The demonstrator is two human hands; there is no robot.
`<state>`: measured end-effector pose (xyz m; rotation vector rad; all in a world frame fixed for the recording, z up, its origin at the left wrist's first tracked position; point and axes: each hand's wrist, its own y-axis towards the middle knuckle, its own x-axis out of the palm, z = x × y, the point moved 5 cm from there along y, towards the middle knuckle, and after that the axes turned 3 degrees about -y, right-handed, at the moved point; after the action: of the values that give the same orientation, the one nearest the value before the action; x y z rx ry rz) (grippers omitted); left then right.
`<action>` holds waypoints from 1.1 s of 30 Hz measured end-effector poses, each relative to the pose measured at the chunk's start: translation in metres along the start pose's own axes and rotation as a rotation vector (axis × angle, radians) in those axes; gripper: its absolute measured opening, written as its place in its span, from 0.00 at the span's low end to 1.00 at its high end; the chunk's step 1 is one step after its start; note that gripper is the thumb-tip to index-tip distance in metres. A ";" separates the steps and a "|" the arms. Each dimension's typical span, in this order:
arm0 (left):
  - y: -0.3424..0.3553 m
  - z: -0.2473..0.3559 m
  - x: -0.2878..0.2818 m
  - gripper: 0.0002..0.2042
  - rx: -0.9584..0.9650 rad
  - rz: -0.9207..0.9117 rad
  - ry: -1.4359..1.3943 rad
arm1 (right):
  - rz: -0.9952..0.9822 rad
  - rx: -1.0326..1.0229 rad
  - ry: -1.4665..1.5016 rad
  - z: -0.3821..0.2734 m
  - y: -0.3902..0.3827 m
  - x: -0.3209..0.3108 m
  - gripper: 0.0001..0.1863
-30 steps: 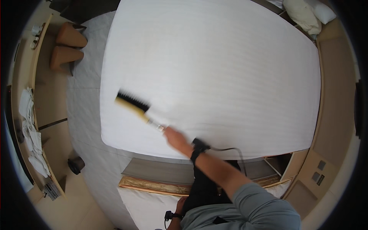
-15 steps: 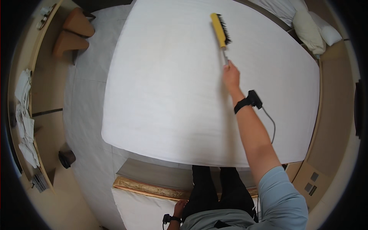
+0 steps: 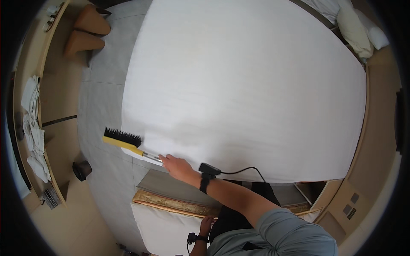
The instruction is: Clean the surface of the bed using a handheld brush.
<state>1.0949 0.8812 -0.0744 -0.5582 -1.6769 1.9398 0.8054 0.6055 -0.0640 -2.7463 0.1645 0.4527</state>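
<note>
My right hand [image 3: 179, 167] is wrapped round the metal handle of a bed brush [image 3: 124, 145] with a yellow back and black bristles. The brush reaches past the near left corner of a white-covered mattress [image 3: 239, 94], its bristles facing away from me. Beside my thigh, my left hand [image 3: 206, 225] hangs low, close to the gold-trimmed edge of a second white bed [image 3: 160, 228]. Its fingers show only in part and look loose, with nothing seen in them.
Grey floor [image 3: 102, 102] runs along the left of the mattress. Two brown chairs [image 3: 87, 40] stand at the far left, a dark waste bin [image 3: 82, 170] nearer. White cloths [image 3: 32, 98] lie on a wooden shelf. Pillows [image 3: 356, 32] sit at the far right. A wooden panel [image 3: 380, 106] borders the right side.
My right arm has swept the brush from the far middle of the mattress toward me and left, to its near left corner. My left hand stays low by my thigh.
</note>
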 end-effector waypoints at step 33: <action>-0.045 -0.069 0.041 0.08 0.302 -0.022 0.205 | 0.363 0.104 0.121 0.079 -0.276 -0.040 0.20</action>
<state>1.1101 0.9647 -0.0396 -0.5942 -1.2315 1.9962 0.7914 0.8937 -0.0317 -2.6435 0.7043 0.3571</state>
